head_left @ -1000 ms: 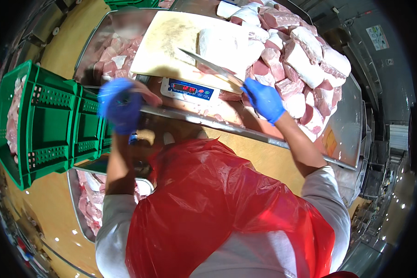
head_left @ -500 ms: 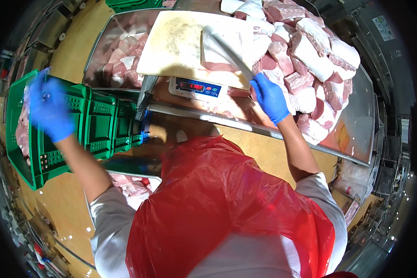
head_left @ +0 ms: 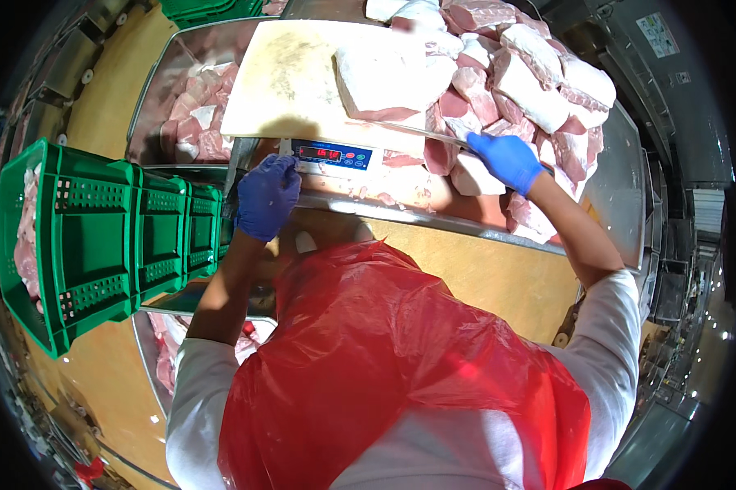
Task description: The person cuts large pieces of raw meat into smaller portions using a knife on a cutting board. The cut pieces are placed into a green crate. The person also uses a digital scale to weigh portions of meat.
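My right hand [head_left: 511, 162], in a blue glove, grips a long knife [head_left: 421, 133]. Its blade reaches left over the near edge of the white cutting board [head_left: 282, 77], in front of a pale slab of meat [head_left: 380, 77] lying there. My gloved left hand [head_left: 267, 196] is closed beside the left end of a digital scale [head_left: 334, 155] with a lit red display. Its fingers are curled in, and nothing shows in them. A metal bar [head_left: 239, 155] is partly hidden behind that hand.
Pieces of meat with white fat [head_left: 539, 90] are heaped at right on the metal table [head_left: 433, 219]. A metal tray [head_left: 151, 98] of smaller pieces stands left of the board. Green crates [head_left: 90, 237] stand further left, the nearest holding meat. Another meat container [head_left: 145, 335] sits low beside me.
My left hand has moved right from over the green crate to the scale. The knife, tilted across the slab before, now lies flatter along the board's near edge as my right hand shifted right.
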The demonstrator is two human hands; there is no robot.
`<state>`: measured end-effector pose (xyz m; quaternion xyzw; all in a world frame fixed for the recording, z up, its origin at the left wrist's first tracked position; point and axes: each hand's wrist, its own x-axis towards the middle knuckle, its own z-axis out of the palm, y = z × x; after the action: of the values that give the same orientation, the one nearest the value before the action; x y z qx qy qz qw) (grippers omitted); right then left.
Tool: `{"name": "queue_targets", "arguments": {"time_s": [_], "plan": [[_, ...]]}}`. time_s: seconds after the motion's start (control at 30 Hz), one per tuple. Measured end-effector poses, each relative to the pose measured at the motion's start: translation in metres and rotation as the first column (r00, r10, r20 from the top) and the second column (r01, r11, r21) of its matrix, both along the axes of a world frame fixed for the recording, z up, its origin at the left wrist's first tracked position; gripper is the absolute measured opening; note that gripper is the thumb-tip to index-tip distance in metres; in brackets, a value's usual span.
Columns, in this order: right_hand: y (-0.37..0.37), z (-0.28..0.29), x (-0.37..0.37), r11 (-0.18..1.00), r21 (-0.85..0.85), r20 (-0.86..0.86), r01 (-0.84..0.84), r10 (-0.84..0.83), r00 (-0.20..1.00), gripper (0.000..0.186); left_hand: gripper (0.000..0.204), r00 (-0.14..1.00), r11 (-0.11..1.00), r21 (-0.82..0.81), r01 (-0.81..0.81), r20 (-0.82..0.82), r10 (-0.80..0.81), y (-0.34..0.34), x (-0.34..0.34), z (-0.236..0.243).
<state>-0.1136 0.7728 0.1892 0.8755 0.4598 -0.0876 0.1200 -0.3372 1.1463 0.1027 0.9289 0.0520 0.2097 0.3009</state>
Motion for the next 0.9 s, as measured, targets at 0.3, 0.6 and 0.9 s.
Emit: {"name": "queue_targets", "arguments": {"time_s": [0.3,0.6,0.9], "plan": [[0.036,0.001,-0.032,0.680,0.707,-0.235,0.196,-0.036,0.971,0.020,0.018,0.902,0.995,0.073,-0.065,0.430,0.027,-0.074,0.074,-0.003],[0.060,-0.025,-0.046,0.770,0.624,-0.213,0.135,0.001,0.977,0.023,0.014,0.996,0.993,0.082,-0.088,0.032,0.086,-0.055,0.095,-0.026],[0.104,-0.012,-0.090,0.752,0.268,-0.834,0.602,-0.132,0.535,0.034,0.025,0.836,0.960,-0.219,-0.175,0.482,0.262,-0.005,0.005,0.064]]}}
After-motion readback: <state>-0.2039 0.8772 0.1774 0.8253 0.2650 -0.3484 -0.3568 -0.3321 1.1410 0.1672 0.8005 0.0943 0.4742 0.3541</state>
